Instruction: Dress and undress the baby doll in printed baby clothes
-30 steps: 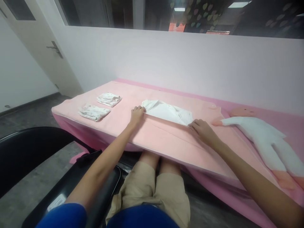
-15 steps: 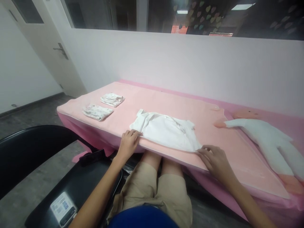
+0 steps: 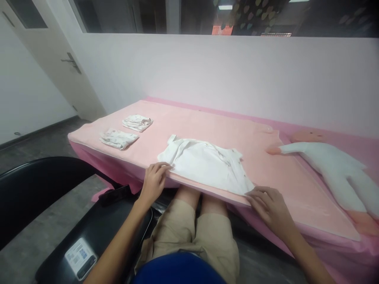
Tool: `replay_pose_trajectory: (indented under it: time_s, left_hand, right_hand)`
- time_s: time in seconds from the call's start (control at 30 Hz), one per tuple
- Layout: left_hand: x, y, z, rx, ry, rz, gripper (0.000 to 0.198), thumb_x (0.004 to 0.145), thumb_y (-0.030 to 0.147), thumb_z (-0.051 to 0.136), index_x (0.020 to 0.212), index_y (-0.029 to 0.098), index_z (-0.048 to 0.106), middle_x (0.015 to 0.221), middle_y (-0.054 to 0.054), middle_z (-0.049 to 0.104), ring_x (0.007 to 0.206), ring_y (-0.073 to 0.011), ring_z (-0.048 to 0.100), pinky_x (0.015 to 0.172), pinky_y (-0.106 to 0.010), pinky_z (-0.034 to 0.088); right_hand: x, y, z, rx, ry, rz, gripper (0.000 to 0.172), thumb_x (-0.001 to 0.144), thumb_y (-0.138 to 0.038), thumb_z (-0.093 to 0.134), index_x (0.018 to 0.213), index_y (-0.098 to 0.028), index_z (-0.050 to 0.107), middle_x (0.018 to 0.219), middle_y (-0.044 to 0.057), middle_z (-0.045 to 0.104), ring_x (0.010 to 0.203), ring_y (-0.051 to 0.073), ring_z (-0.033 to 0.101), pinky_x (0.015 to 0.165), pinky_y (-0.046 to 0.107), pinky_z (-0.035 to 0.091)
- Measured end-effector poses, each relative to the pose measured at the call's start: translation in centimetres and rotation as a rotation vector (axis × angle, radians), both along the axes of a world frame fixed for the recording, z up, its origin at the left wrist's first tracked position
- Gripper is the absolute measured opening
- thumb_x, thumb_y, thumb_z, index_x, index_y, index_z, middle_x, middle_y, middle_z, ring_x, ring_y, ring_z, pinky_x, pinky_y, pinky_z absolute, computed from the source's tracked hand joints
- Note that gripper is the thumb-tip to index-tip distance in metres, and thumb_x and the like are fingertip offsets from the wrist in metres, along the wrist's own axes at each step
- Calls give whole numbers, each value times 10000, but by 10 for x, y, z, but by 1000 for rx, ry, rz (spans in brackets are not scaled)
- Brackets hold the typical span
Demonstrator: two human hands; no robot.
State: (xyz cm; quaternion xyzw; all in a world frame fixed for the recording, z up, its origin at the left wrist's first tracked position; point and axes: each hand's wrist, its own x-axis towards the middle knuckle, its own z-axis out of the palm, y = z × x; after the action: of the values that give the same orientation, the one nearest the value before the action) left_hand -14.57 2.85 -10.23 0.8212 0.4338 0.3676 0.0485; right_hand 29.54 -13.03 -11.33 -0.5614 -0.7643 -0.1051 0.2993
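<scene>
A small white baby garment (image 3: pixel 207 165) lies spread flat near the front edge of a pink padded table (image 3: pixel 207 126). My left hand (image 3: pixel 154 181) pinches the garment's near left corner at the table edge. My right hand (image 3: pixel 268 205) pinches its near right corner, fingers curled on the cloth. Both forearms reach forward over my lap, which shows beige shorts and a blue top.
Two folded, printed white garments (image 3: pixel 118 139) (image 3: pixel 137 122) lie at the table's far left. A baby doll (image 3: pixel 328 165) in a white suit lies on the right. A black chair (image 3: pixel 38 189) stands to my left, with a white wall and a door behind.
Both hands drew the white garment from the table's middle toward the front edge; it now lies spread out flat there.
</scene>
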Motion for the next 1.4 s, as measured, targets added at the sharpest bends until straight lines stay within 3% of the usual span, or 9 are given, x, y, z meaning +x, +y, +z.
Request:
replay_pose_trajectory:
  time_s: [0.23,0.4,0.53,0.67,0.77,0.93,1.1,1.2,1.4]
  left_hand:
    - [1,29,2,-139,33,420,412,1050,434,489,1367,206,621,1445,-145,607,1307,-383,500,1100,-556,410]
    - [8,69,10,-229,152,555,538,942,576,606,1287,164,626,1325,-196,620,1259,-423,495,1106,-594,361]
    - [13,88,17,-353,145,565,404,903,533,637,1105,184,657,1272,-186,646,1263,-415,505,1097,-581,348]
    - [15,94,23,-426,90,541,252,899,464,632,930,214,644,1186,-151,703,1257,-410,533,1106,-595,318]
    - [23,92,30,-500,-86,458,151,878,361,645,935,225,614,1018,-77,741,1109,-331,639,1081,-525,379]
    - [70,66,37,-426,-328,137,147,833,167,609,965,229,586,1074,-37,721,933,-219,662,853,-350,499]
    - [109,23,33,-256,22,-181,207,804,52,579,902,232,602,968,-32,701,994,-250,625,902,-391,459]
    - [101,8,29,-249,131,-180,276,796,23,573,961,242,611,1029,-33,707,1036,-263,609,905,-414,442]
    - [72,-1,27,-213,158,-172,251,869,68,597,1038,253,604,1114,-31,711,1076,-254,603,945,-434,440]
  right_hand:
    - [-2,8,-2,-212,308,-483,424,993,-567,584,1140,-185,695,1086,151,749,973,337,695,876,477,524]
    - [0,34,4,-357,283,-604,481,916,-667,625,981,-195,689,1000,150,751,931,342,700,834,457,502]
    - [-1,48,6,-475,252,-550,443,898,-656,610,791,-227,647,887,113,727,841,311,666,756,422,470]
    - [1,46,10,-570,337,-527,437,887,-661,597,777,-238,619,780,55,684,739,270,628,698,388,443]
    - [-4,47,20,-593,543,-491,450,898,-683,595,837,-237,604,772,28,675,727,246,628,695,364,457]
    - [-50,76,38,-334,817,-207,389,915,-594,676,868,-241,519,865,19,643,843,218,634,744,321,494]
    - [-110,97,42,-356,562,104,223,984,-457,660,988,-248,581,943,29,647,837,210,597,783,352,495]
    - [-122,89,39,-434,382,258,142,1035,-399,602,1040,-259,627,1046,55,669,990,251,615,903,415,503]
    - [-117,72,34,-380,331,220,161,1074,-394,547,1092,-294,671,1110,67,683,1076,290,625,954,486,509]
